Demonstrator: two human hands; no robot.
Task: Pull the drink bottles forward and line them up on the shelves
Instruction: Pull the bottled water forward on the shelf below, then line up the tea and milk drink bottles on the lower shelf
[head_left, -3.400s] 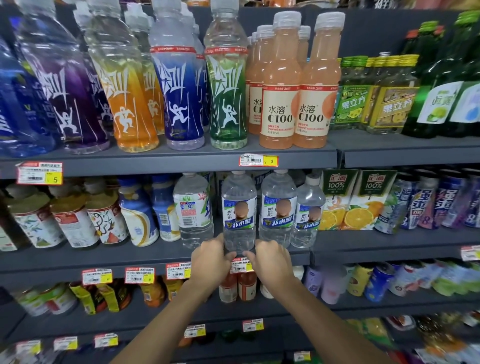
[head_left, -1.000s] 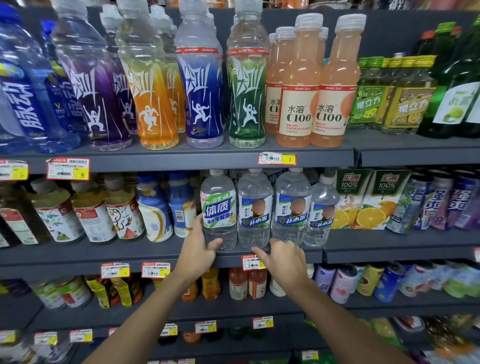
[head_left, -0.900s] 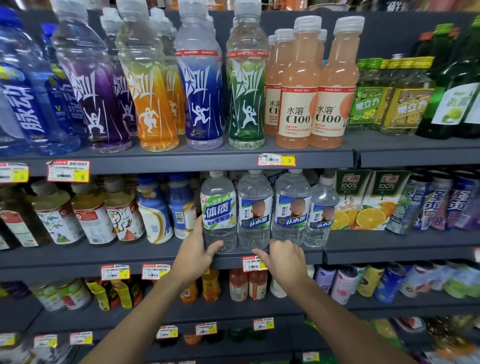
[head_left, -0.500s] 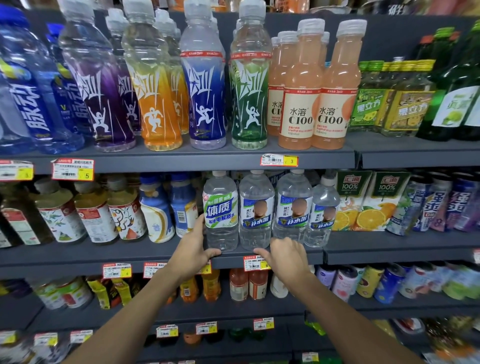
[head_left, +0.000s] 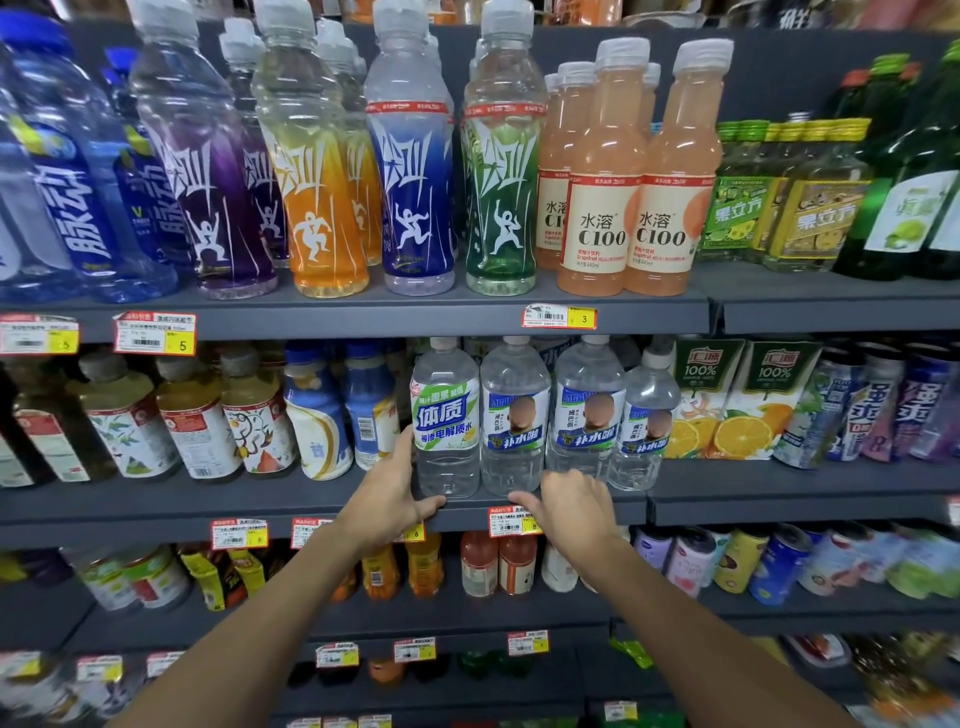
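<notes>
On the middle shelf (head_left: 571, 506) stands a row of clear bottles. The leftmost one, a green-label bottle (head_left: 445, 415), is at the shelf's front edge. My left hand (head_left: 387, 499) grips its base, fingers on its left side and thumb under the front. To its right stand three blue-label bottles (head_left: 514, 421), the last one (head_left: 647, 431) set a little further back. My right hand (head_left: 571, 512) is curled in front of the base of the third bottle (head_left: 587, 415), thumb along the shelf edge. Its fingers are hidden.
Tall coloured sport bottles (head_left: 415, 171) and peach C100 bottles (head_left: 602, 208) fill the shelf above. Tea and yoghurt bottles (head_left: 317, 415) stand left of my hands, orange juice cartons (head_left: 743, 400) and cans to the right. Small bottles and cans sit on the lower shelf (head_left: 493, 566).
My left hand has shifted from the blue-label bottle to the green-label bottle, which now faces label-forward at the shelf edge. Over the last second both hands have barely moved.
</notes>
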